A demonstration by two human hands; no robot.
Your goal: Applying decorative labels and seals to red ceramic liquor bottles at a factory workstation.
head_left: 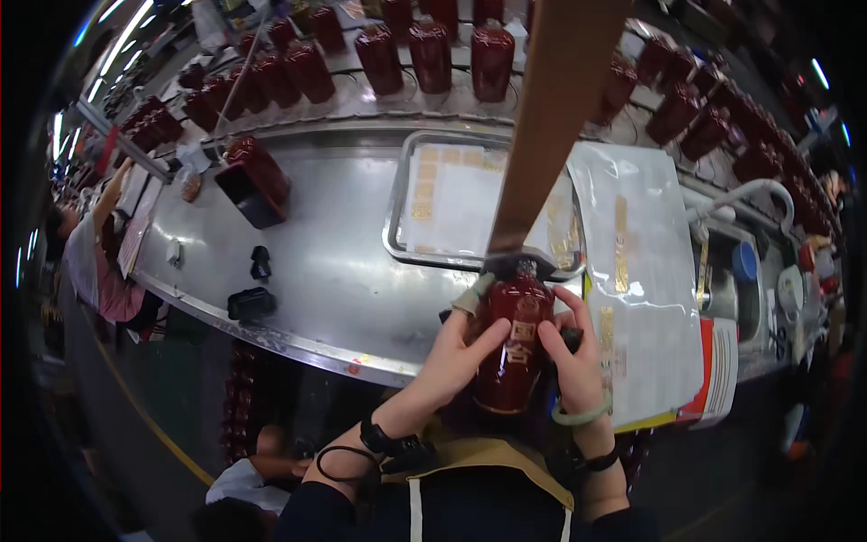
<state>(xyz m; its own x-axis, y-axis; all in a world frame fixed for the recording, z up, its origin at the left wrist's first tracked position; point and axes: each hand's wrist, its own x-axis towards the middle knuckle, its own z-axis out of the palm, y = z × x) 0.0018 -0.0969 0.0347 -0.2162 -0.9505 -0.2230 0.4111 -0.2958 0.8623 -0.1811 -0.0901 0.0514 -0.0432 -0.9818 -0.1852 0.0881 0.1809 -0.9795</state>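
Observation:
A glossy dark red bottle [508, 381] with gold characters on its front stands between my two hands at the front edge of the metal table. My left hand [459, 350] grips its left side, the thumb pressed on the front beside the gold characters and a pale covering on one fingertip. From the right, my right hand [576, 352] holds the bottle, with its thumb on the front and its fingers round the shoulder. Just beyond the bottle lies a metal tray [394, 237] holding pale sheets with gold decals. More gold decals [620, 244] lie on a white sheet to the right.
A brown upright post [553, 117] rises close behind the bottle. Left on the metal table [334, 226] are a dark red box-like container [257, 185] and small black objects [251, 303]. Red bottles [429, 56] line the far conveyor. A sink with a blue cup [744, 261] is at right; people work at left.

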